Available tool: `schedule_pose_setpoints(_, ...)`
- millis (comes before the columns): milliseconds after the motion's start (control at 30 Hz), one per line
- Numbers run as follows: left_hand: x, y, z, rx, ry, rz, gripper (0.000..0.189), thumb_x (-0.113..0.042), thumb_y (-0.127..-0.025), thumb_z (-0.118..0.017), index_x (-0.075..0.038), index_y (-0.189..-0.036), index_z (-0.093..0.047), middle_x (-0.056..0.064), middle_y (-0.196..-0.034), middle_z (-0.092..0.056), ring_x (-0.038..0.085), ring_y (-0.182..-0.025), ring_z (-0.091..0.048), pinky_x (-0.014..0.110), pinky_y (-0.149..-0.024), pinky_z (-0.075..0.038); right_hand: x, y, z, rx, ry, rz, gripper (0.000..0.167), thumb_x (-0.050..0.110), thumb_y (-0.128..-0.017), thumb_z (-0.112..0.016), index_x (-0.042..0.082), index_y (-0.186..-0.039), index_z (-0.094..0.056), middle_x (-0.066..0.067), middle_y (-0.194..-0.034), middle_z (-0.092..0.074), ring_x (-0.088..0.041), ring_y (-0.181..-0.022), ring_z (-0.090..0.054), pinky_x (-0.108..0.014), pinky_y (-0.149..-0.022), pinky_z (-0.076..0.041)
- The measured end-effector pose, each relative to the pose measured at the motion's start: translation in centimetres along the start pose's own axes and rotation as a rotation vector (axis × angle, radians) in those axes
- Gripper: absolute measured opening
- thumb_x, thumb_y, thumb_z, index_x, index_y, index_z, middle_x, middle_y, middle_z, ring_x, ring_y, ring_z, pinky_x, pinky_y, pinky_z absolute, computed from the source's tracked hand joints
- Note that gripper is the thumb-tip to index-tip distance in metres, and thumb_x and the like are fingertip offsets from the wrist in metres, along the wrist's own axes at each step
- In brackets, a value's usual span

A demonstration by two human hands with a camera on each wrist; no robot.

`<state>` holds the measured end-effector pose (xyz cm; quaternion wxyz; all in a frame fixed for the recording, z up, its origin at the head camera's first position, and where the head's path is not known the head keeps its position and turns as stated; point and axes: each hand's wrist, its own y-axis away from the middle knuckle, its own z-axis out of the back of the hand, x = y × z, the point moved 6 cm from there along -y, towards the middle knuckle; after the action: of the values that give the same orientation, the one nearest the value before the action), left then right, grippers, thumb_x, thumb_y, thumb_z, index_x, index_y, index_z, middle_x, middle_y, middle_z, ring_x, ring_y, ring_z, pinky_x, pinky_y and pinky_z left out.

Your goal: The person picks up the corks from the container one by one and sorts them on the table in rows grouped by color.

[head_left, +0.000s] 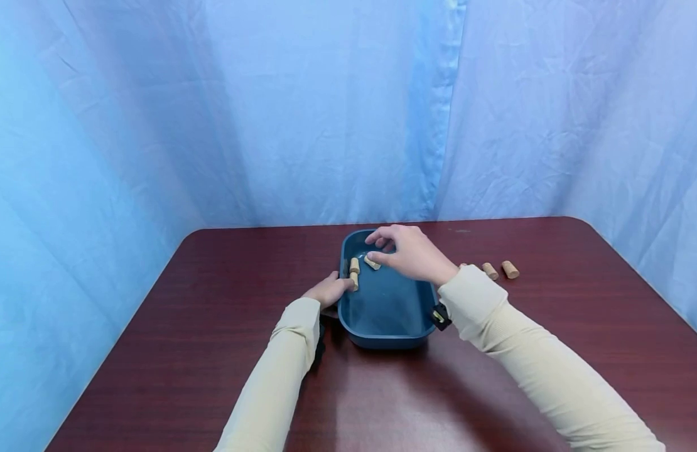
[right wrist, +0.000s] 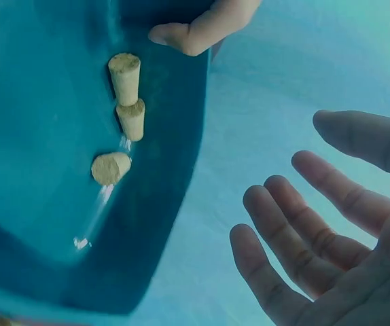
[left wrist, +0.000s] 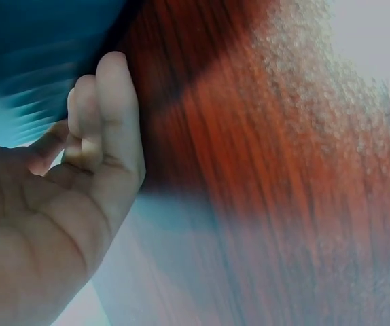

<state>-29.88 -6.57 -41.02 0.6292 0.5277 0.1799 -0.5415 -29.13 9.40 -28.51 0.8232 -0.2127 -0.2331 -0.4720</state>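
A deep blue tray [head_left: 388, 307] stands on the table, and three tapered corks lie inside it. Two of them, one cork [right wrist: 125, 78] and another cork [right wrist: 132, 121], sit end to end along the left wall; the third cork [right wrist: 110, 168] lies a little apart. My left hand [head_left: 328, 290] holds the tray's left side, thumb over the rim and fingers against the outer wall [left wrist: 117, 102]. Above the tray's far part hovers my right hand [head_left: 410, 251], fingers spread and holding nothing, as the right wrist view [right wrist: 317, 238] shows.
Right of the tray, a cork [head_left: 490, 271] and another cork [head_left: 510, 270] lie on the dark red wooden table [head_left: 241, 301]. One more cork [head_left: 463, 265] is mostly hidden by my right wrist. Pale blue curtains [head_left: 326, 113] hang behind the table and at its sides.
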Motion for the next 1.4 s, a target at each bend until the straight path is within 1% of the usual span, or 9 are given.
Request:
schedule_pose_setpoints(133,-0.1,0.1,0.0,0.005,0.018,0.004,0.062,-0.024,-0.095,-0.048,-0.001,-0.15,-0.033,0.023,-0.147,-0.044,0.037,-0.122,-0.055,0.052,-0.096,-0.051,-0.2,-1.1,-1.0,0.029,-0.014,-0.047,0.036,0.02,-0.098,-0.068,0.003,-0.129,-0.068,-0.017,-0.118,-0.067,-0.03,-0.107,-0.064,-0.044,-0.087,-0.054)
schedule_pose_setpoints(400,0.1,0.1,0.0,0.006,0.006,0.0,0.053,-0.021,-0.093,-0.047,-0.001,-0.142,-0.039,0.023,-0.139,-0.049,0.035,-0.114,-0.058,0.051,-0.092,-0.053,-1.6,-2.8,-2.7,0.077,-0.036,-0.139,0.037,0.02,-0.1,-0.065,0.001,-0.132,-0.065,-0.019,-0.118,-0.066,-0.031,-0.102,-0.064,-0.044,-0.085,-0.055)
schedule_pose_setpoints(567,0.2,-0.3,0.0,0.012,0.006,-0.001,0.058,-0.02,-0.093,-0.047,0.0,-0.146,-0.035,0.023,-0.141,-0.046,0.036,-0.114,-0.057,0.053,-0.092,-0.052,-2.6,-3.7,-4.2,0.123,-0.04,-0.194,0.036,0.021,-0.1,-0.065,0.002,-0.131,-0.067,-0.017,-0.113,-0.067,-0.029,-0.095,-0.065,-0.043,-0.086,-0.055)
schedule_pose_setpoints(667,0.2,-0.4,-0.1,0.017,0.008,-0.006,0.059,-0.019,-0.093,-0.047,0.0,-0.147,-0.033,0.023,-0.142,-0.045,0.036,-0.114,-0.056,0.053,-0.092,-0.052,-3.1,-4.0,-5.1,0.154,-0.025,-0.221,0.036,0.02,-0.099,-0.066,0.004,-0.131,-0.067,-0.016,-0.115,-0.067,-0.028,-0.098,-0.065,-0.044,-0.089,-0.055)
schedule_pose_setpoints(800,0.1,-0.2,-0.1,0.021,0.001,-0.015,0.052,-0.019,-0.093,-0.046,-0.001,-0.141,-0.037,0.022,-0.14,-0.046,0.034,-0.111,-0.057,0.051,-0.089,-0.053,-3.3,-4.2,-5.8,0.189,-0.009,-0.228,0.036,0.019,-0.1,-0.066,0.003,-0.131,-0.066,-0.016,-0.116,-0.066,-0.028,-0.1,-0.063,-0.044,-0.091,-0.053)
schedule_pose_setpoints(967,-0.1,0.0,0.0,0.018,-0.001,-0.029,0.045,-0.019,-0.092,-0.046,-0.002,-0.134,-0.04,0.02,-0.136,-0.046,0.033,-0.109,-0.056,0.05,-0.086,-0.053,-3.3,-4.4,-6.6,0.229,0.011,-0.226,0.036,0.021,-0.098,-0.068,0.005,-0.13,-0.068,-0.012,-0.103,-0.065,-0.024,-0.088,-0.06,-0.039,-0.079,-0.052)
schedule_pose_setpoints(1100,-0.2,0.1,0.0,0.019,-0.005,-0.048,0.038,-0.018,-0.092,-0.047,-0.002,-0.126,-0.042,0.02,-0.136,-0.047,0.033,-0.11,-0.057,0.049,-0.085,-0.054,-3.5,-4.6,-7.3,0.25,0.046,-0.218,0.036,0.019,-0.096,-0.07,0.005,-0.13,-0.068,-0.01,-0.101,-0.064,-0.021,-0.085,-0.059,-0.035,-0.075,-0.052)
schedule_pose_setpoints(1300,-0.4,0.4,0.0,0.029,-0.014,-0.063,0.043,-0.018,-0.092,-0.047,0.0,-0.13,-0.04,0.022,-0.141,-0.045,0.035,-0.114,-0.056,0.051,-0.088,-0.054,-3.3,-4.8,-7.8,0.261,0.064,-0.226,0.032,0.013,-0.096,-0.069,0.005,-0.127,-0.069,-0.012,-0.107,-0.067,-0.023,-0.089,-0.06,-0.036,-0.08,-0.053)
schedule_pose_setpoints(1400,-0.3,0.3,0.0,0.03,-0.014,-0.059,0.039,-0.021,-0.096,-0.046,-0.002,-0.129,-0.041,0.021,-0.142,-0.045,0.035,-0.116,-0.055,0.052,-0.089,-0.053,-3.4,-4.9,-8.1,0.269,0.077,-0.24,0.03,0.012,-0.096,-0.068,0.006,-0.125,-0.07,-0.013,-0.11,-0.067,-0.023,-0.092,-0.06,-0.037,-0.084,-0.053)
